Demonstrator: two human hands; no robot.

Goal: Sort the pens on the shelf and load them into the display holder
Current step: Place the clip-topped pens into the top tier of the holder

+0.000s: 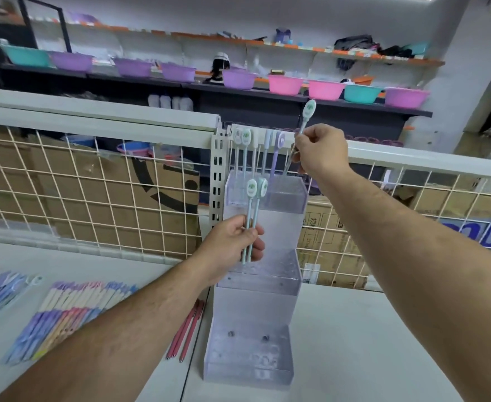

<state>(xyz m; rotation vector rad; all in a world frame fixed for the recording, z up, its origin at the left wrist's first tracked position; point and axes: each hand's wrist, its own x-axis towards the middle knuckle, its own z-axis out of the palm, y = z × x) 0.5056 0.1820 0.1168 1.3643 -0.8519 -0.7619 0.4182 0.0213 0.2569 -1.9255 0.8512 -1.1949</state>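
Head view: grips two green-capped pens (252,198) in left hand (232,242), before clear display holder (255,303) on shelf (369,343). Pinches third pen (309,109) in right hand (321,150), tilted above top tier (stocked with several upright pens (246,140)). Pink pens (186,332) lying just left of holder.

We count one holder (255,303) with three tiers. Five pens (246,136) stand in its top tier. The left hand (232,245) in front of it holds two green pens (251,198); the right hand (322,152), above its right corner, pinches a lone pen (309,110). Two red pens (186,332) lie left of its base. Far behind it we count nine basins (284,84): five purple, two pink, two teal. The fanned pens (73,303) farther left are too blurred to count.
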